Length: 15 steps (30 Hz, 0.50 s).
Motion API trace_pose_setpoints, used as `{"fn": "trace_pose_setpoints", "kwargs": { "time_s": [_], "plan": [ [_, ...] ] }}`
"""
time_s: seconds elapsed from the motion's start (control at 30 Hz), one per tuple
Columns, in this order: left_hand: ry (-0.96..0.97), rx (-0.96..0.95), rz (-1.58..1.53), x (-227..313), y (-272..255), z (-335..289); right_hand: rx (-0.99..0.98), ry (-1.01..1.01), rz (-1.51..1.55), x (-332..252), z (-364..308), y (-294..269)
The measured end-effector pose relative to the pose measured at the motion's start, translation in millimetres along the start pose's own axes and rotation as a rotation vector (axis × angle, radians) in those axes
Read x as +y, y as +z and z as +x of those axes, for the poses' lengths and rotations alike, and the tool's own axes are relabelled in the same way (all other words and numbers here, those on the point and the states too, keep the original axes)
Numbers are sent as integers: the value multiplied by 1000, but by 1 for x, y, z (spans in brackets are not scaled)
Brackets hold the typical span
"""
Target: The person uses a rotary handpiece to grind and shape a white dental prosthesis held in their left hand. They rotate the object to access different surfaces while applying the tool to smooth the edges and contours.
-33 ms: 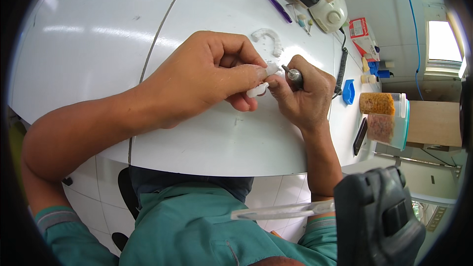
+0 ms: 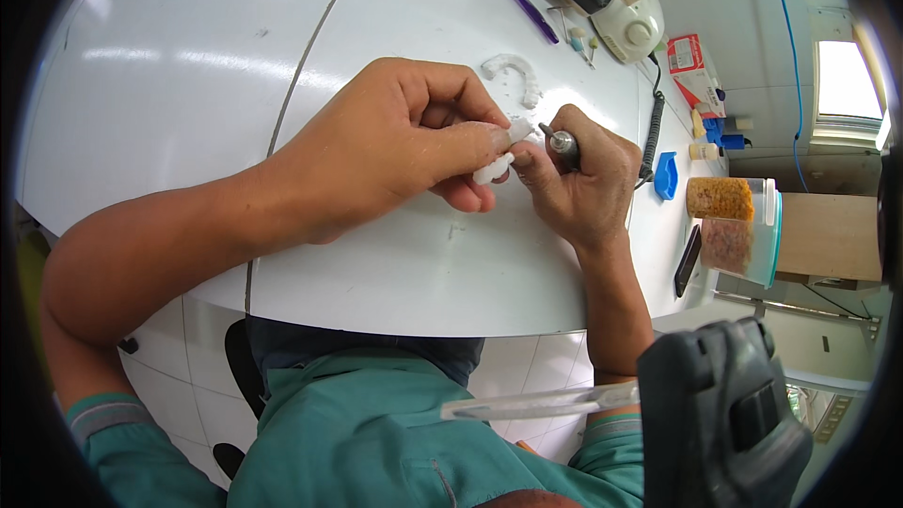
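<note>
Between the thumb and fingers of my left hand (image 2: 414, 141) is a small white dental arch piece (image 2: 493, 169), partly hidden by the fingertips. Its other end shows beyond my thumb, near the tool tip. My right hand (image 2: 583, 174) is wrapped round a metal rotary handpiece (image 2: 563, 143), whose narrow tip points at the white piece; I cannot tell whether they touch. My right thumb rests close to the piece. Just beyond my hands, a whitish horseshoe-shaped dental arch (image 2: 515, 69) lies on the white table (image 2: 376, 287).
A beige machine (image 2: 625, 23) with a ribbed hose stands at the far right. Near it lie a purple pen-like stick (image 2: 529, 11) and several small burs (image 2: 580, 41). A coiled black cord (image 2: 652, 122), blue tray (image 2: 666, 176), phone (image 2: 688, 261) and clear food container (image 2: 734, 226) are on the right.
The white dental arch piece has tilted very slightly in my left fingers. Both hands are otherwise in nearly the same place.
</note>
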<state>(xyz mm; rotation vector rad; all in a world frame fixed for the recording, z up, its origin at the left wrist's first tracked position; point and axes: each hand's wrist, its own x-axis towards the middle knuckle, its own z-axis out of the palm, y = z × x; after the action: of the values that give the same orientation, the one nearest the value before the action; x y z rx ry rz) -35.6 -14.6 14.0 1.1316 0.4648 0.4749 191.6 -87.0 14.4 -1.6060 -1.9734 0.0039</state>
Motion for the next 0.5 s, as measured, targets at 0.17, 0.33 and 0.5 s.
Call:
{"fn": "trace_pose_setpoints", "kwargs": {
  "time_s": [0.17, 0.33, 0.5],
  "plan": [
    [-34, -4, -54, 10, -1, 2, -26, 36, 2, -3, 7, -3],
    [-31, 12, -47, 9, -1, 1, -30, 30, -7, -2, 6, -4],
    [11, 42, -9, 3, 1, 5, 15, 167, 195, -4, 7, -17]
  ]
}}
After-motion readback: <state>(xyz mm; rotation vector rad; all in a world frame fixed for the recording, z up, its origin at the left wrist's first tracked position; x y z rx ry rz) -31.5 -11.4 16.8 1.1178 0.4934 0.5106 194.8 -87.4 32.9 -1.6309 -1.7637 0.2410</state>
